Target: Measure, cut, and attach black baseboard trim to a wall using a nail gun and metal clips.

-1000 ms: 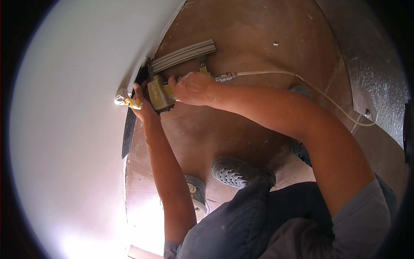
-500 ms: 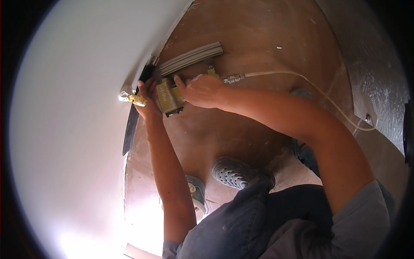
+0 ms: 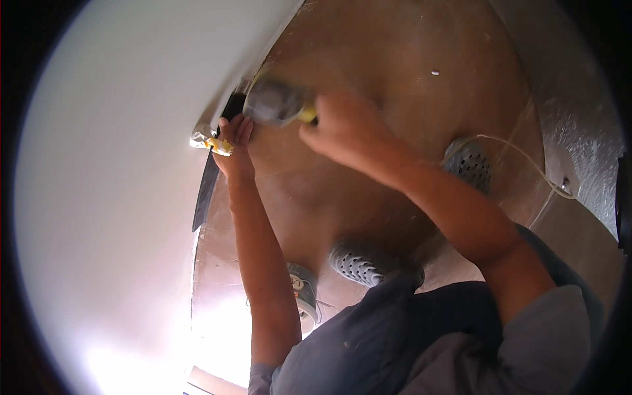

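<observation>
My left hand [image 3: 238, 135] is beside a long black strip [image 3: 209, 181] that runs along the foot of the white wall. Its fingers are stretched out and spread, touching the strip or very close to it. A crumpled clear and yellow wrapped bundle [image 3: 212, 143] sits at the wall and covers part of that hand. My right hand [image 3: 349, 122] is closed round the handle of a nail gun [image 3: 273, 102], smeared by motion. The gun's front lies over the strip's far end, just beyond my left fingers. Whether it touches the strip cannot be seen.
A pale hose [image 3: 520, 150] curves over the brown floor [image 3: 395, 59] by my right shoe [image 3: 469, 164]. My left shoe [image 3: 355, 263] is nearer. Close to my left forearm stands a grey round device [image 3: 303, 289]. A small white piece [image 3: 435, 72] lies far off.
The nail gun, in my right hand, has swung round, with its front toward the wall and its yellow body turned away. It now hides the grooved strip. My left hand stays by the black strip.
</observation>
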Motion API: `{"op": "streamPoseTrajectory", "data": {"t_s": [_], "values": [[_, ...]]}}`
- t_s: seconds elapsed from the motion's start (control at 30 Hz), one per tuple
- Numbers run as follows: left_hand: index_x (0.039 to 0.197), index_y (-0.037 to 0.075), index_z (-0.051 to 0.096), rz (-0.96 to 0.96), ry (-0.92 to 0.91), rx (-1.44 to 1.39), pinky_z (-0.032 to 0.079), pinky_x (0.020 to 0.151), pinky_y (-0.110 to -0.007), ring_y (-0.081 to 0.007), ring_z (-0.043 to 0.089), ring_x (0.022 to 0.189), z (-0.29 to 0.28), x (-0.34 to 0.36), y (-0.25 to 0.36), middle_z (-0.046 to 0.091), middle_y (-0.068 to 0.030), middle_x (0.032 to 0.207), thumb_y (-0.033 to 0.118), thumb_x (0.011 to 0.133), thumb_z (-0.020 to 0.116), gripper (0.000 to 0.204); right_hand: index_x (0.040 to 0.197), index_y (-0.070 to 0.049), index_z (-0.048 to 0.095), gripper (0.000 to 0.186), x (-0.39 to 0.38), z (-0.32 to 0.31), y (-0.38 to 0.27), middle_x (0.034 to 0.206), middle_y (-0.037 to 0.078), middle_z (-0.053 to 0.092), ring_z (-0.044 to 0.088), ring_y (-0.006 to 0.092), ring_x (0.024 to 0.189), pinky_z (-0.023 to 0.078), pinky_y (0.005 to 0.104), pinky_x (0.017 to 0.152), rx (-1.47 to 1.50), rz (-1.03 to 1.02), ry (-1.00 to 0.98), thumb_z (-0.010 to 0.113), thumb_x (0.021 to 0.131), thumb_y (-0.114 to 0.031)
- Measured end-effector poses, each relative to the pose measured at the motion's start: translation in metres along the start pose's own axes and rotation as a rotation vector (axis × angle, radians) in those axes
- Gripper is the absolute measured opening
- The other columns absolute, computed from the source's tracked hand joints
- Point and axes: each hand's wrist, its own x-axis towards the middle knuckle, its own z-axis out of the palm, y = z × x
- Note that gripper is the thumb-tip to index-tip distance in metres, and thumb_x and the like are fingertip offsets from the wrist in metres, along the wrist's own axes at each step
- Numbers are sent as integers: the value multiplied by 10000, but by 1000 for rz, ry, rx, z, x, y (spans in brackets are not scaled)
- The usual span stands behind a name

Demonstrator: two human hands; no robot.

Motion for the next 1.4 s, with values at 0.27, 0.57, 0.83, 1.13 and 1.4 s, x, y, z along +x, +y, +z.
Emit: {"op": "streamPoseTrajectory", "data": {"t_s": [0.27,0.57,0.83,1.13,1.4], "values": [[1240,-186,490,23,-121,13,563,971,-411,-347,649,1106,0,2,0,607,-291,1226,424,1025,560,650,988,-44,635,187,20,52,40,656,-58,455,407,65,533,365,260,508,1867,462,-216,636,864,-185],[1323,-124,533,-112,-228,192,491,1017,-356,-296,619,1165,-25,21,-4,614,-232,1296,576,1013,481,768,1030,-16,638,229,31,115,28,664,-54,426,392,73,550,380,268,561,2105,470,-194,607,885,-190],[1366,-102,528,-168,-261,263,489,995,-341,-269,634,1123,-9,4,15,634,-246,1267,613,1003,461,805,1009,-3,638,238,43,113,25,667,-50,421,389,69,555,381,270,555,2044,433,-236,590,893,-205],[1350,-66,576,-193,-237,252,460,991,-323,-244,623,1093,-20,10,8,647,-193,1262,611,977,516,776,1002,-1,634,242,43,119,25,662,-48,429,384,71,538,385,272,544,2049,423,-260,597,885,-209],[1355,-107,541,-155,-238,255,469,1035,-354,-276,614,1171,-12,14,11,615,-245,1304,569,1023,450,758,1025,-16,620,237,42,111,23,663,-46,428,390,73,542,389,273,547,2034,427,-212,601,877,-200]]}}
